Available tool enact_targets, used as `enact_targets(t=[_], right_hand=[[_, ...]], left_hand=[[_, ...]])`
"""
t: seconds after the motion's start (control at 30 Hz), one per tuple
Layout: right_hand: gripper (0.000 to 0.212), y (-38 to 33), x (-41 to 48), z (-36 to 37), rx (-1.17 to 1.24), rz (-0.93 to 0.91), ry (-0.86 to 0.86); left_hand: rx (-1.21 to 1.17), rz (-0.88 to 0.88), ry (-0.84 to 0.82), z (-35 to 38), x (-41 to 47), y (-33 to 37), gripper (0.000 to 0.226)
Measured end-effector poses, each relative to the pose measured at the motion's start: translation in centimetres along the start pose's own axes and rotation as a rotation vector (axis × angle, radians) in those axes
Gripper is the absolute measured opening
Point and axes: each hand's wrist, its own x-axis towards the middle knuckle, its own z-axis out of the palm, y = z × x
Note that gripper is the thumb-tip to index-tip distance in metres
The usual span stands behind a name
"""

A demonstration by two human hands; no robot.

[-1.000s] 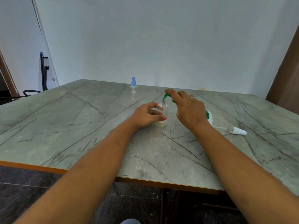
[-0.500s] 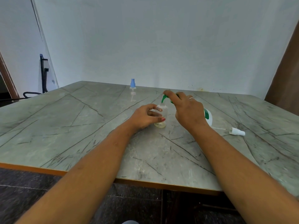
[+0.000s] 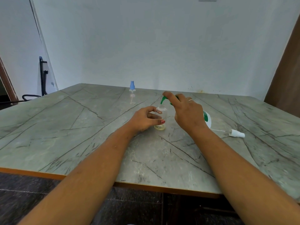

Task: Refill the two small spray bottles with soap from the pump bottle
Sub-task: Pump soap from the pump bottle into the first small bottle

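Clear plastic, narrow at the neck: the small spray bottle (image 3: 161, 116) stands uncapped on the bench (image 3: 81, 127), near its middle, with only a shallow layer of yellowish soap (image 3: 159, 127) at its bottom. The green spout (image 3: 162, 100) of the pump bottle (image 3: 207, 119) hangs just above the threaded mouth.

The main risk is a miss. The mouth is small, and if the spout tip sits off its centre the soap will likely run down the outside or onto the bench. A hard press could also rock the pump bottle, which is mostly hidden behind the right hand, and swing the spout aside. The light, nearly empty bottle could tip if its hold loosens. Thick soap may also bridge the neck and back up.

The left hand (image 3: 146, 120) has its grip curled round the bottle's body, thumb in front and fingers behind, wrist low on the bench. The right hand (image 3: 186, 114) lies over the pump head, wrist raised, index finger stretched along the spout and pressing down; its grip looks spread, not wrapped round anything.

The white spray cap (image 3: 237, 133) with its dip tube lies to the right, well apart. The second spray bottle (image 3: 132, 93), blue-capped, stands farther back.
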Motion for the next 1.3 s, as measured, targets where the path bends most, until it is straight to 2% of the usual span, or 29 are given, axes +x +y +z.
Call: enact_targets(t=[0.17,0.4,0.73,1.0,1.3], right_hand=[[0.066,0.32,0.00,-0.03,0.013,0.018,-0.005],[0.072,0.10,0.01,-0.11,-0.011,-0.003,0.024],[0.063,0.25,0.03,-0.03,0.019,0.008,0.009],[0.074,0.18,0.01,0.05,-0.014,-0.020,0.037],[0.064,0.28,0.12,-0.08,-0.010,-0.005,0.004]], left_hand=[[-0.014,-0.005,0.002,-0.03,0.07,0.03,0.046],[-0.004,-0.005,0.005,0.02,-0.06,0.10,0.042],[0.012,0.001,0.003,0.00,0.10,-0.02,0.038],[0.006,-0.004,-0.002,-0.07,0.10,-0.03,0.037],[0.003,-0.002,-0.001,-0.05,0.05,-0.01,0.037]])
